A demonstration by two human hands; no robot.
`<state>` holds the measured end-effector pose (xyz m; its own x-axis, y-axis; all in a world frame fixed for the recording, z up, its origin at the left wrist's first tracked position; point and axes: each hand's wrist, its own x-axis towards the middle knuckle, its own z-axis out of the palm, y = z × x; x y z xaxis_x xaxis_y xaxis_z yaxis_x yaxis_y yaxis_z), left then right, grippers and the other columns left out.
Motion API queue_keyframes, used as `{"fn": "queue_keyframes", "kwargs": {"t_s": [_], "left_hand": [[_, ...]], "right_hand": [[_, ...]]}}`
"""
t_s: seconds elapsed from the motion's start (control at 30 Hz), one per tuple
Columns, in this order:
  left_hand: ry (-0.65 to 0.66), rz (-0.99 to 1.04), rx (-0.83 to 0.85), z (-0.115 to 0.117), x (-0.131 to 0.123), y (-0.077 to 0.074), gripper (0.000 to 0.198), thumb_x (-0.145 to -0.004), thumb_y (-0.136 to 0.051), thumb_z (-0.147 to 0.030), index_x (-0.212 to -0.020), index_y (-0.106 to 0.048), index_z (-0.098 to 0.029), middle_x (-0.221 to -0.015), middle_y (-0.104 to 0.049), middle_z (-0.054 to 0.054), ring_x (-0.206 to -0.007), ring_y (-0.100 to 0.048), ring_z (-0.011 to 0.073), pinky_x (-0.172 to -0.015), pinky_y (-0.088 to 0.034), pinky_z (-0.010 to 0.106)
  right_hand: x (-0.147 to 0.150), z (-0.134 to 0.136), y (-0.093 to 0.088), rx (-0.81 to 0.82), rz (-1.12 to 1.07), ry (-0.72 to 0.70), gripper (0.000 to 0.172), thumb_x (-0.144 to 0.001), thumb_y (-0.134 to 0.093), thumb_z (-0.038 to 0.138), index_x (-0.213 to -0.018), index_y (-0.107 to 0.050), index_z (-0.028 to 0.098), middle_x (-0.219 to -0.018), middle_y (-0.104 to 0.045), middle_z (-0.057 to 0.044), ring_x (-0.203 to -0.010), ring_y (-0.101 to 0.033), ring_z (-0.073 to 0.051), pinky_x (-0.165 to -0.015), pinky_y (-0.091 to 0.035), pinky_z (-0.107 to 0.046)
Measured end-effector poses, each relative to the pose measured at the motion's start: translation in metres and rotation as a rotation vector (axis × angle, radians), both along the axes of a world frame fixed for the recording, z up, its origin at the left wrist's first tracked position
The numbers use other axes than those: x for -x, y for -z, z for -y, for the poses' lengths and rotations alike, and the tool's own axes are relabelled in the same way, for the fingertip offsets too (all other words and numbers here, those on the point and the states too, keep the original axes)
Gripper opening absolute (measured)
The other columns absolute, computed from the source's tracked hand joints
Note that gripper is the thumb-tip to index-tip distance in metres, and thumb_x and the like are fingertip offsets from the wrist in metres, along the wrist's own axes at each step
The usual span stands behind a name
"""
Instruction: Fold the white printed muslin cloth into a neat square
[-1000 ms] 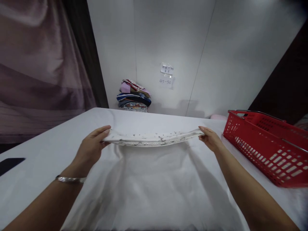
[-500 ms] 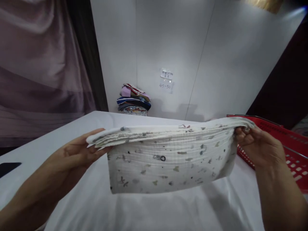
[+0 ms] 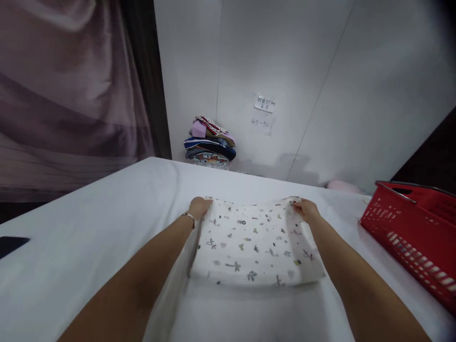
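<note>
A folded white cloth (image 3: pixel 251 244) printed with small grey and green shapes lies flat on the white-covered table (image 3: pixel 107 223) in front of me. My left hand (image 3: pixel 199 207) grips its far left corner, fingers curled on the fabric, a silver bracelet on the wrist. My right hand (image 3: pixel 305 209) pinches the far right corner. Both arms reach forward along the cloth's sides.
A red plastic basket (image 3: pixel 413 228) stands at the right edge of the table. A stack of folded coloured clothes (image 3: pixel 210 142) sits against the white wall at the back. A dark flat object (image 3: pixel 10 244) lies at the far left. A pink curtain hangs on the left.
The cloth was held up in the air between both hands, hanging down half a second ago. Now it lies folded flat on the table, with both hands at its far corners.
</note>
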<state>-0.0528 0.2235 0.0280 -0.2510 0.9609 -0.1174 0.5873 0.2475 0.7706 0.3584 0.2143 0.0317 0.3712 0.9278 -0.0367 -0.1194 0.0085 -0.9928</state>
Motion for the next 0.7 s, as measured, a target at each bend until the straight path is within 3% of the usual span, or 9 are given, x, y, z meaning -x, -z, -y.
{"fn": "queue_keyframes", "kwargs": {"t_s": [0.17, 0.3, 0.4, 0.53, 0.6, 0.7], "left_hand": [[0.043, -0.219, 0.001, -0.028, 0.011, 0.029, 0.029, -0.071, -0.053, -0.042, -0.058, -0.053, -0.016, -0.072, -0.063, 0.011, -0.081, -0.059, 0.0258, -0.061, -0.038, 0.028], [0.08, -0.353, -0.02, -0.029, 0.013, 0.037, 0.035, -0.077, -0.043, -0.048, -0.072, -0.056, -0.016, -0.08, -0.064, 0.011, -0.08, -0.059, 0.0246, -0.06, -0.036, 0.029], [0.095, -0.445, -0.036, -0.027, 0.011, 0.036, 0.038, -0.079, -0.038, -0.049, -0.078, -0.057, -0.016, -0.084, -0.064, 0.011, -0.08, -0.058, 0.0241, -0.059, -0.035, 0.029], [0.115, -0.457, -0.017, -0.024, 0.01, 0.032, 0.039, -0.079, -0.037, -0.049, -0.078, -0.058, -0.016, -0.083, -0.064, 0.011, -0.078, -0.059, 0.0239, -0.058, -0.036, 0.029], [0.129, -0.454, -0.005, -0.025, 0.011, 0.03, 0.04, -0.079, -0.036, -0.048, -0.079, -0.058, -0.015, -0.085, -0.065, 0.011, -0.079, -0.059, 0.0242, -0.059, -0.036, 0.029], [0.14, -0.431, 0.034, -0.028, 0.011, 0.027, 0.043, -0.077, -0.039, -0.051, -0.085, -0.058, -0.014, -0.091, -0.065, 0.012, -0.083, -0.059, 0.0253, -0.061, -0.038, 0.03]], "right_hand": [[-0.014, -0.034, 0.029, 0.151, -0.068, 0.187, 0.033, -0.057, -0.068, -0.001, -0.079, -0.051, 0.017, -0.054, -0.056, 0.006, -0.05, -0.058, -0.01, -0.05, -0.054, -0.017], [-0.015, -0.046, 0.045, 0.192, -0.103, 0.162, 0.043, -0.059, -0.065, -0.002, -0.096, -0.052, 0.015, -0.067, -0.062, 0.001, -0.063, -0.063, -0.012, -0.059, -0.056, -0.019], [-0.008, -0.042, 0.045, 0.181, -0.112, 0.13, 0.053, -0.061, -0.065, 0.002, -0.109, -0.049, 0.017, -0.083, -0.064, -0.003, -0.074, -0.064, -0.014, -0.065, -0.057, -0.022], [-0.009, -0.008, 0.034, 0.094, 0.09, 0.078, 0.051, -0.064, -0.067, 0.015, -0.113, -0.052, 0.017, -0.106, -0.061, -0.008, -0.087, -0.061, -0.017, -0.069, -0.055, -0.026], [-0.021, 0.026, 0.034, 0.086, 0.337, 0.083, 0.043, -0.067, -0.064, 0.025, -0.108, -0.057, 0.015, -0.107, -0.06, -0.009, -0.089, -0.06, -0.019, -0.068, -0.053, -0.028], [-0.053, 0.088, 0.045, 0.043, 0.776, 0.192, 0.046, -0.069, -0.058, 0.036, -0.11, -0.058, 0.016, -0.109, -0.059, -0.01, -0.091, -0.058, -0.022, -0.069, -0.05, -0.032]]}}
